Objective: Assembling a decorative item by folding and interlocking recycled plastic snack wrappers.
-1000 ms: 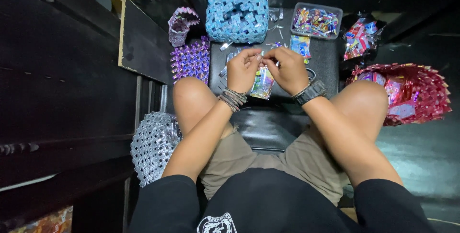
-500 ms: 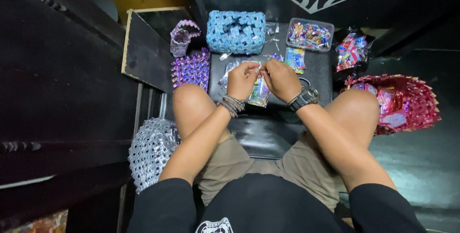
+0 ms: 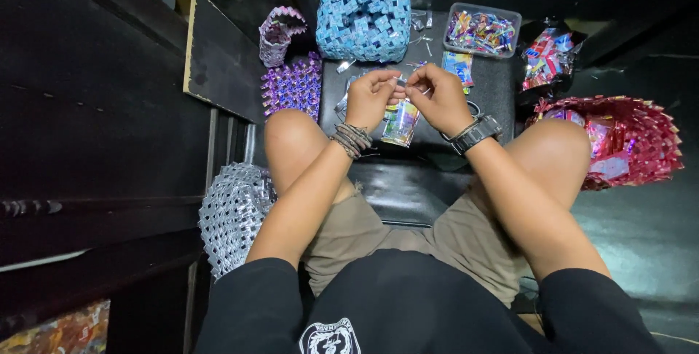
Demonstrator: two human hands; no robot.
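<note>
Looking down from the head view, one person sits with two bare knees apart over a black padded seat (image 3: 408,186). Two hands meet above it: the left hand (image 3: 371,99), with dark cord bracelets at the wrist, and the right hand (image 3: 440,99), with a black wristwatch. Both sets of fingers are pinched together on one small folded strip of shiny wrapper foil (image 3: 403,89), held between the fingertips just above the seat's far end. One longer colourful woven wrapper strip (image 3: 401,122) hangs below the hands; I cannot tell which hand bears it.

Around them I count four woven wrapper pieces plus one flat panel: one blue woven box-shaped basket (image 3: 364,25) beyond the hands, one small purple woven basket with a handle (image 3: 277,35) to its left, one flat purple woven panel (image 3: 293,84) beside the left knee, one silver woven basket (image 3: 234,212) low at the left, and one red woven basket (image 3: 619,139) at the right, partly hidden by the right knee. One clear plastic tray of loose wrappers (image 3: 482,30) and one dark open bag of wrappers (image 3: 550,55) lie at the far right.
</note>
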